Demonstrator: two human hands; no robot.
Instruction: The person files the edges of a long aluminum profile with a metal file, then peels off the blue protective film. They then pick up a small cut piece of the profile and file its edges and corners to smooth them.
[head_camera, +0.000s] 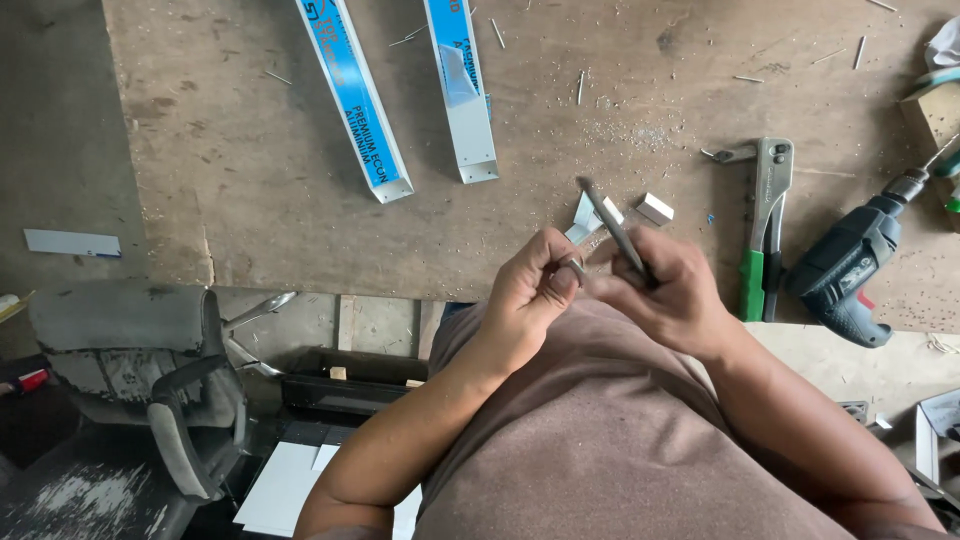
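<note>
My left hand (537, 280) pinches a small bent strip of aluminium (582, 222) between thumb and fingers, just above the front edge of the wooden workbench (250, 170). My right hand (665, 285) grips a thin dark pen-like tool (612, 228), its tip pointing up and left over the strip. Both hands sit close together in front of my brown shirt. A short aluminium offcut (654, 208) lies on the bench just beyond my right hand.
Two long aluminium profiles with blue film (352, 95) (462, 85) lie at the back. A green-handled hand riveter (766, 230) and a dark cordless drill (852, 268) lie to the right. Loose rivet pins and shavings dot the bench. A worn grey chair (150, 370) stands lower left.
</note>
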